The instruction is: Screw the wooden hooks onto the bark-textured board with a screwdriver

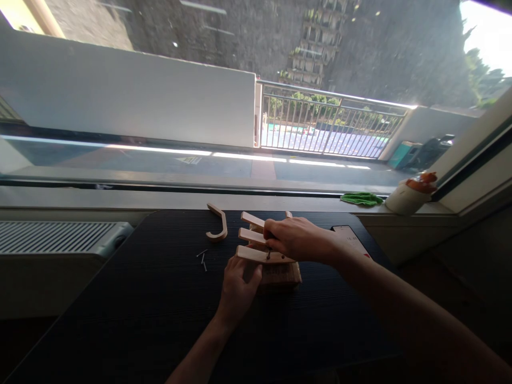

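A light wooden assembly point(248, 253) of parallel slats with angled ends sits on a rough brown block point(280, 274) in the middle of the dark table. My left hand point(239, 281) wraps round the near slat's left end, thumb in front. Over the slats, my right hand point(298, 238) has its fingers closed in a pinch; what they hold, if anything, is hidden. A small dark screw point(268, 255) stands at the near slat just below the right fingertips, with a dark hole point(283, 256) to its right.
Left of the assembly lies a loose hook-shaped wooden piece point(223, 226), with several metal screws point(203, 260) nearer me. A phone point(349, 239) rests on the table's right side. On the windowsill are a green cloth point(362, 199) and a white container with an orange top point(408, 197). A radiator point(64, 237) stands left.
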Tool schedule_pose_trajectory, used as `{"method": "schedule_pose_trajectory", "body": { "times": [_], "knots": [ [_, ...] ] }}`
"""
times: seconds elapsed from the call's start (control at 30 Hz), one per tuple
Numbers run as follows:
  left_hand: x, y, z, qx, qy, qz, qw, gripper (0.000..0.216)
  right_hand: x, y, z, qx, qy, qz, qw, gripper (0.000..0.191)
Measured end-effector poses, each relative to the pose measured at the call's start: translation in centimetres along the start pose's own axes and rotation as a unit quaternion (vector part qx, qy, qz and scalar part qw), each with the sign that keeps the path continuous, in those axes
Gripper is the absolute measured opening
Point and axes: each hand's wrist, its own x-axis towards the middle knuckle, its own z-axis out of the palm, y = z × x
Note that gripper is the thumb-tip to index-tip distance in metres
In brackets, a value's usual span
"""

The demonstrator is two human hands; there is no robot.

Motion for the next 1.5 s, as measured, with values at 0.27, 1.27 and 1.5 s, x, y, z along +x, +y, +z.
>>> {"method": "schedule_pose_trajectory", "body": {
  "times": [0.27,1.27,1.5],
  "knots": [
    [-0.1,-0.3,0.1,0.004,-0.015,-0.008,1.0,0.038,0.5,0.7,1.9,-0.043,0.07,0.061,0.995,0.028],
    [-0.1,-0.5,0.2,0.011,-0.014,-0.016,1.0,0.035,-1.3,0.2,1.8,0.077,0.083,-0.051,0.992,0.025],
    [0.0,-0.3,0.2,-0.003,-0.023,-0.018,1.0,0.038,-1.2,0.8,1.6,0.106,0.128,-0.047,0.985,0.02]
  ]
}}
